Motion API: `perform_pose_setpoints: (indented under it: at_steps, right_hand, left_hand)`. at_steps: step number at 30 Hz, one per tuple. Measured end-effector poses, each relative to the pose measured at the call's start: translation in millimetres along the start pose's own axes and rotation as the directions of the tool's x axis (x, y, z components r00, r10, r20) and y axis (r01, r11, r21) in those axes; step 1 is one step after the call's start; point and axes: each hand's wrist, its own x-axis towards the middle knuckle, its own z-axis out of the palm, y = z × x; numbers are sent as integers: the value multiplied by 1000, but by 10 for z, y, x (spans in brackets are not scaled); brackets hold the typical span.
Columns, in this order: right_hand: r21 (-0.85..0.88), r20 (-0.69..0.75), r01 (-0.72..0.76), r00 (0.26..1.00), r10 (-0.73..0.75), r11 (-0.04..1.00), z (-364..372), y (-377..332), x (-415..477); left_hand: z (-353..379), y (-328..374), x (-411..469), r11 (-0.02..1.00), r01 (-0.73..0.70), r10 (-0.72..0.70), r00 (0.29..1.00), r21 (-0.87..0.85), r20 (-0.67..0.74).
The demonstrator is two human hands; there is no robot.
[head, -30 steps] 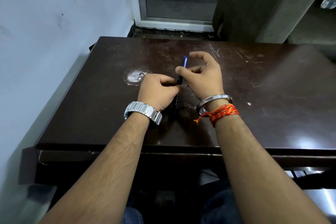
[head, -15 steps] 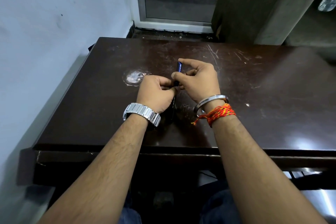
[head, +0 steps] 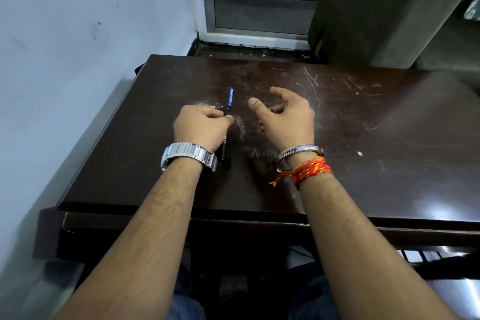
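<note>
pen (head: 229, 98) gripped in curled left hand (head: 201, 127) | right hand (head: 287, 117) held loose beside it, nothing held | table (head: 363, 150) near edge well behind wrists

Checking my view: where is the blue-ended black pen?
Head view, left of centre: the left hand grips the blue-ended black pen over the dark wooden table, apart from the right hand.

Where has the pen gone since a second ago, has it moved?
Yes. The pen, gripped by the left hand, has shifted left, farther from the long white scratches on the table; the right hand has let go.
</note>
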Motion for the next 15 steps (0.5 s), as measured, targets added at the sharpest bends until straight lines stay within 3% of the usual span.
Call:
perform_pose_setpoints:
  at_steps: [5, 15]
  right_hand:
    - [-78, 8, 0, 1000, 0, 997, 6, 42, -16]
    - [-125, 26, -10, 1000, 13, 992, 53, 90, 2]
  left_hand:
    - [-144, -113, 126, 980, 111, -98, 992, 165, -84]
    - [-44, -102, 131, 950, 167, -177, 984, 265, 14]
